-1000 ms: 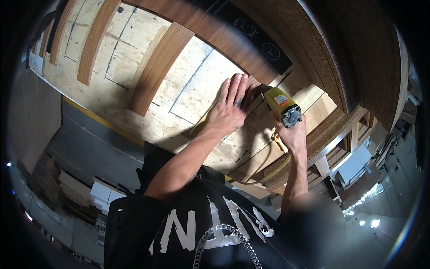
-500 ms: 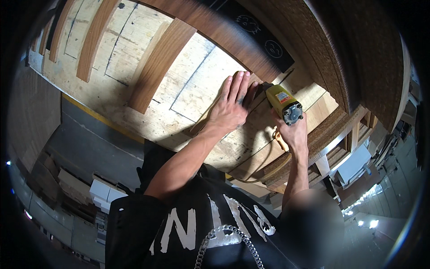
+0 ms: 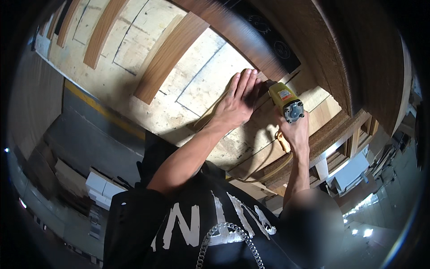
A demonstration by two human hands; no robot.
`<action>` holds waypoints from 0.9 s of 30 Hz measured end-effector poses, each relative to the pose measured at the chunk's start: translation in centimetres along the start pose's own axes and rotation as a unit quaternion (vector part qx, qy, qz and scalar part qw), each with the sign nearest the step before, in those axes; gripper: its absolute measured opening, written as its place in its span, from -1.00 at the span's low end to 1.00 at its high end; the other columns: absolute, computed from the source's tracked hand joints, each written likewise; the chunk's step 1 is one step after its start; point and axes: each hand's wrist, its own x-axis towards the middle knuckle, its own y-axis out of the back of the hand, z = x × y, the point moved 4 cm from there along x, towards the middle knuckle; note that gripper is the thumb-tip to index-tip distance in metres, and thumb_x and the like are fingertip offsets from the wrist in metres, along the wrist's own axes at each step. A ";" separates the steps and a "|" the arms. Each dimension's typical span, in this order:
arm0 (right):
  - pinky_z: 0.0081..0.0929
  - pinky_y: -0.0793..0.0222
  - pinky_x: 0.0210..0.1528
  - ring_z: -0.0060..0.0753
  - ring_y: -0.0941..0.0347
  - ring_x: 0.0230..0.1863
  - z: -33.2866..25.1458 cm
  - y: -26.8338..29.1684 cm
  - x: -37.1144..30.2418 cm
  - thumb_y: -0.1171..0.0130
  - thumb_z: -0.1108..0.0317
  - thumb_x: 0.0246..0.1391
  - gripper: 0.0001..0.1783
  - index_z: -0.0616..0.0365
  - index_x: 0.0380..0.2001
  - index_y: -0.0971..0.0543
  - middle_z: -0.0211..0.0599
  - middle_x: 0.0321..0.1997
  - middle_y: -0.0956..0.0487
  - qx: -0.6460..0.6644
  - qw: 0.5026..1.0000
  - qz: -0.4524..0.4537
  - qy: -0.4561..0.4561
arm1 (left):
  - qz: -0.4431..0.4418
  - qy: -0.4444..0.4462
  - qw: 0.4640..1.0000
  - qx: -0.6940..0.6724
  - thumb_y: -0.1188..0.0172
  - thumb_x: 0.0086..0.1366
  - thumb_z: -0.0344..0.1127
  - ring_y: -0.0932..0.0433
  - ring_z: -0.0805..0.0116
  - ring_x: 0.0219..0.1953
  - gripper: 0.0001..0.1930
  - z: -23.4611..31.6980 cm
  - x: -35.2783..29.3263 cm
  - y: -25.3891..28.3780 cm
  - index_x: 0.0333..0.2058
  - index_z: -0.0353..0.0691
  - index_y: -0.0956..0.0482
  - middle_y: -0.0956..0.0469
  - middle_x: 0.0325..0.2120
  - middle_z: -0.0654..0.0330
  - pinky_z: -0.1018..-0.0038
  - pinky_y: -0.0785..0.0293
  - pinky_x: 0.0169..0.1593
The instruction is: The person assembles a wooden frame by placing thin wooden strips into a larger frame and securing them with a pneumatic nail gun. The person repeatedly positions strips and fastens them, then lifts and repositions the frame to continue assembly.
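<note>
My right hand (image 3: 296, 130) is closed round the grip of a yellow nail gun (image 3: 285, 99), with a tan hose (image 3: 255, 180) trailing below it. The gun's nose is close to the lower edge of a long brown board (image 3: 244, 41) and just right of my left fingers; the exact contact point is hidden. My left hand (image 3: 236, 105) lies flat with its fingers stretched out, on a wooden slat that it mostly covers. A curved brown slat (image 3: 172, 56) rests to the left, its upper end at the long board.
More brown slats (image 3: 103, 36) stand spaced along the pale, pencil-marked plywood (image 3: 192, 85). A black panel (image 3: 286, 51) with chalk drawings lies beyond the board. Thick curved particle-board pieces (image 3: 333, 58) rise at the right. White boxes (image 3: 101, 186) stand lower left.
The view has shifted slightly, so the slats and board sit a little further right and higher in the picture. My hands and the nail gun keep almost the same places.
</note>
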 end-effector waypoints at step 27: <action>-0.22 -0.58 -0.12 -0.11 -0.73 -0.17 -2.0 -2.2 -1.3 -0.30 0.30 0.07 -0.66 0.28 -0.13 -0.69 0.10 -0.27 -0.73 0.040 0.996 0.062 -0.040 | -0.011 0.014 0.986 -0.168 -0.22 0.27 -0.27 0.38 -0.20 0.57 0.01 -2.8 -0.8 1.4 0.49 -0.43 0.27 0.36 0.52 -0.29 -0.06 0.39 0.58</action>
